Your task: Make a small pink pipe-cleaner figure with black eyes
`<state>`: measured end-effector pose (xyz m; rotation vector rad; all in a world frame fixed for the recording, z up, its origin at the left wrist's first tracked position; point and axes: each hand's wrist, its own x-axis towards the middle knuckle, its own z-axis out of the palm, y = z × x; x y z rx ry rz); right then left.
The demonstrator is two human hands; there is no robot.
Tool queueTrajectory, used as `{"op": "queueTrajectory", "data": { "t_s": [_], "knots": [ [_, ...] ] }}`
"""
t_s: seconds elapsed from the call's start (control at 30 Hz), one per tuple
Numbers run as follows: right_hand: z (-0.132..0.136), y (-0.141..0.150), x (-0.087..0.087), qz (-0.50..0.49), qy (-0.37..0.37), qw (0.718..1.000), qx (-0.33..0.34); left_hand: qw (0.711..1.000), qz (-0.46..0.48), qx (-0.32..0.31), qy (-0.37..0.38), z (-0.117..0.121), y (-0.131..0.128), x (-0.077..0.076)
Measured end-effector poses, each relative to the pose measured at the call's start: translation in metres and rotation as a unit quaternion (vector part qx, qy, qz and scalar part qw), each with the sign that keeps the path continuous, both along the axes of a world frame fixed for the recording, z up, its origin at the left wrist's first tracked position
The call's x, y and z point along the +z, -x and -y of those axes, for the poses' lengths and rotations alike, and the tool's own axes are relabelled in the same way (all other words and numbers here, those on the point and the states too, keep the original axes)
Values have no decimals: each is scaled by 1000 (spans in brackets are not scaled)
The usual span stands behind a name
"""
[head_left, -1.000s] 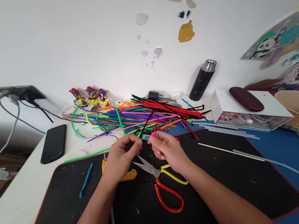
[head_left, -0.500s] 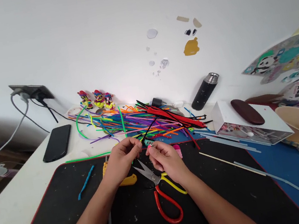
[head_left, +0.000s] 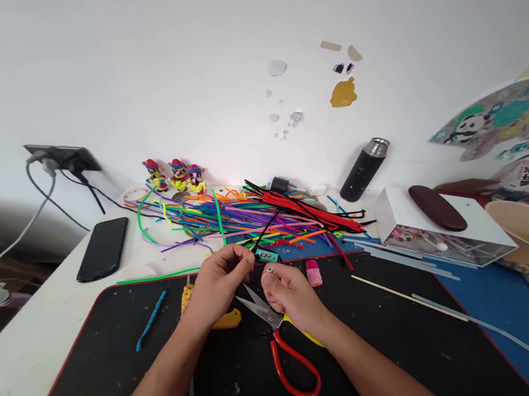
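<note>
- Left hand (head_left: 226, 273): thumb and fingertips pinched together at the lower end of a thin black stem (head_left: 266, 229), which slants up and away, rightward.
- Right hand (head_left: 291, 293): fingers curled, thumb against a tiny silvery piece (head_left: 270, 270) at their tips.
- A teal item (head_left: 267, 256) lies just beyond the right hand; a pink roll (head_left: 313, 273) rests to its right.
- Open scissors (head_left: 270, 318) lie between the hands, red handle nearer the viewer.
</note>
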<state>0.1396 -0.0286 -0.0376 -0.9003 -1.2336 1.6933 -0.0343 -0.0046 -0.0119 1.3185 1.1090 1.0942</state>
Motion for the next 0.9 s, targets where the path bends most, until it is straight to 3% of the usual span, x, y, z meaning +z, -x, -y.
{"op": "queueTrajectory", "data": {
  "t_s": [0.43,0.9],
  "knots": [
    [2,2,-9,161,-62,984,-46,1000,-7,-6,-8,1,-2,3],
    [-4,6,-16,213,-70,969,-101,999,-28,-35,-16,4,-5,4]
  ]
}}
